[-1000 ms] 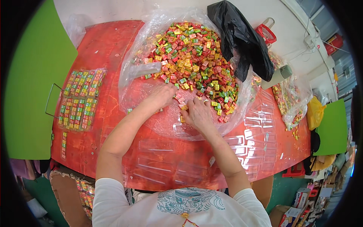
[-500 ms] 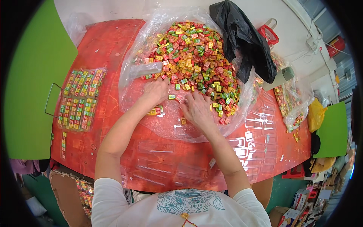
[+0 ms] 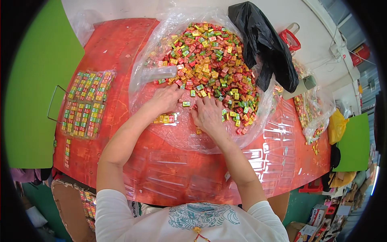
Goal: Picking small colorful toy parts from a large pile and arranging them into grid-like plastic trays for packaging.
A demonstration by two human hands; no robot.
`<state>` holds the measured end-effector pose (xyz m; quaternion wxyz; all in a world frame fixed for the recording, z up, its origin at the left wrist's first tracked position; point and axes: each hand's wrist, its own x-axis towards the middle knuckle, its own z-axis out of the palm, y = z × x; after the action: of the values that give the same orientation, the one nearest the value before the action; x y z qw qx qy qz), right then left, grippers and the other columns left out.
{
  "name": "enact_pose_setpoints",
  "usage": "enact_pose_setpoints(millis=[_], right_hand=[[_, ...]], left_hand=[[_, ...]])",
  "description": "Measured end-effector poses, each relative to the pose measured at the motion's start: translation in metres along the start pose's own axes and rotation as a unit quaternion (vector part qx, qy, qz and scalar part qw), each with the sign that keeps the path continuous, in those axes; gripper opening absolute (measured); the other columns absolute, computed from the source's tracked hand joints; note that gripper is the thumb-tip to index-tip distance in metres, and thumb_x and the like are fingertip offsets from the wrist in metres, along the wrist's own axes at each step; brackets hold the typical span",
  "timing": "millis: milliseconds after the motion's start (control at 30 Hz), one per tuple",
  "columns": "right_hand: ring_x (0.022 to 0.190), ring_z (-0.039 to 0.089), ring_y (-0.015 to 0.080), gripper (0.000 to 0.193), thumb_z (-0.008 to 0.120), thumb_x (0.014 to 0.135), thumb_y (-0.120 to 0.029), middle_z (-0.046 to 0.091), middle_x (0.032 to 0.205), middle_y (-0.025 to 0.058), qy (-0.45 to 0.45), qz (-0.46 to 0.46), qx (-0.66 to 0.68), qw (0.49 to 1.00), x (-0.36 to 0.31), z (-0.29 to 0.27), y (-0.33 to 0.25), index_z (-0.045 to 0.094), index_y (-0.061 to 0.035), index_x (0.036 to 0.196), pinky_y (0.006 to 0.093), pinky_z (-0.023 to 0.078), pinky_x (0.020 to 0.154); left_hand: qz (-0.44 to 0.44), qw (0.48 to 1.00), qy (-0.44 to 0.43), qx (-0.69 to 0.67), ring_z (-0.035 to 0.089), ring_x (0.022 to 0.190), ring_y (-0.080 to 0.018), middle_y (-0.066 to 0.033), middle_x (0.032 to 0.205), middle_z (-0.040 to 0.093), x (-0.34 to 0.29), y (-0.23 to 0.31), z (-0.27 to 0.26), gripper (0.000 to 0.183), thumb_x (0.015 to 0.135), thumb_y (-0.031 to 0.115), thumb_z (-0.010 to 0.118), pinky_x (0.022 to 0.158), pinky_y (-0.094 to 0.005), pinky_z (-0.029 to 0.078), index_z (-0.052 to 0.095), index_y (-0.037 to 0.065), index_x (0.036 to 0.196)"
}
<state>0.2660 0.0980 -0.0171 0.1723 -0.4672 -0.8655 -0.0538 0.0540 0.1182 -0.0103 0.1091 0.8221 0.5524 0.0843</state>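
Note:
A large pile of small wrapped blocks [image 3: 209, 60] in red, yellow, green and orange lies on a clear plastic sheet [image 3: 181, 135]. My left hand [image 3: 166, 99] is at the pile's near left edge, its fingers bent together; what they hold, if anything, is hidden. Just below that wrist is a short row of blocks [image 3: 164, 119]. To the right, my right hand [image 3: 209, 115] rests palm down with its fingers apart, their tips among blocks at the pile's near edge. Between the hands sits a loose green-and-yellow block [image 3: 186, 104]. Above my left hand lies a clear plastic scoop-like piece [image 3: 160, 73].
Filled trays of blocks [image 3: 82, 121] and a single strip [image 3: 67, 153] lie at the left. Empty clear trays [image 3: 278, 145] cover the red table [image 3: 125, 101] at right and near front. A black bag [image 3: 262, 40] and another bag of blocks [image 3: 312, 109] are on the right.
The view has shifted slightly. The red block that lay beside the green one between my hands now shows only partly, by my right thumb. Both hands stay close to the pile's edge.

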Motion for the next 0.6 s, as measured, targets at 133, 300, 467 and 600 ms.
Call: enact_pose_setpoints(millis=[133, 300, 467, 600], right_hand=[[0.094, 0.059, 0.0289, 0.036, 0.068, 0.082, -0.037, 0.060, 0.096, 0.0116, 0.009, -0.011, 0.010, 1.000, 0.012, -0.004, -0.012, 0.064, -0.0062, 0.100, 0.0466, 0.040, 0.086], [0.092, 0.058, 0.0287, 0.034, 0.069, 0.079, -0.034, 0.060, 0.093, 0.0129, 0.025, -0.008, -0.006, 1.000, 0.022, 0.014, -0.014, 0.065, -0.0043, 0.095, 0.0458, 0.039, 0.084], [0.097, 0.059, 0.0285, 0.028, 0.066, 0.080, -0.029, 0.060, 0.097, 0.0118, -0.022, 0.005, 0.024, 0.999, 0.021, 0.011, -0.007, 0.065, -0.0069, 0.097, 0.0485, 0.040, 0.090], [0.097, 0.059, 0.0283, 0.029, 0.066, 0.078, -0.025, 0.060, 0.098, 0.0118, -0.014, 0.018, 0.058, 0.998, 0.013, 0.004, 0.002, 0.066, -0.0077, 0.101, 0.0469, 0.039, 0.089]], left_hand=[[0.005, 1.000, 0.020, -0.009, 0.065, 0.104, -0.0367, -0.0180, 0.114, 0.060, -0.002, -0.002, 0.001, 0.044, 0.082, 0.012, 0.062, 0.084, -0.0495, 0.054, 0.061, 0.013, 0.126], [0.008, 0.999, 0.041, -0.014, 0.066, 0.097, -0.0391, -0.0199, 0.111, 0.061, 0.000, 0.000, 0.007, 0.037, 0.082, 0.014, 0.061, 0.081, -0.0520, 0.054, 0.063, 0.010, 0.119], [-0.004, 1.000, 0.027, -0.010, 0.064, 0.099, -0.0387, -0.0185, 0.112, 0.059, 0.000, -0.001, 0.009, 0.036, 0.083, 0.017, 0.064, 0.081, -0.0498, 0.054, 0.061, 0.008, 0.118], [-0.018, 0.999, 0.030, 0.000, 0.065, 0.096, -0.0386, -0.0187, 0.108, 0.061, 0.002, 0.005, 0.006, 0.034, 0.085, 0.024, 0.063, 0.081, -0.0503, 0.054, 0.062, 0.007, 0.115]])
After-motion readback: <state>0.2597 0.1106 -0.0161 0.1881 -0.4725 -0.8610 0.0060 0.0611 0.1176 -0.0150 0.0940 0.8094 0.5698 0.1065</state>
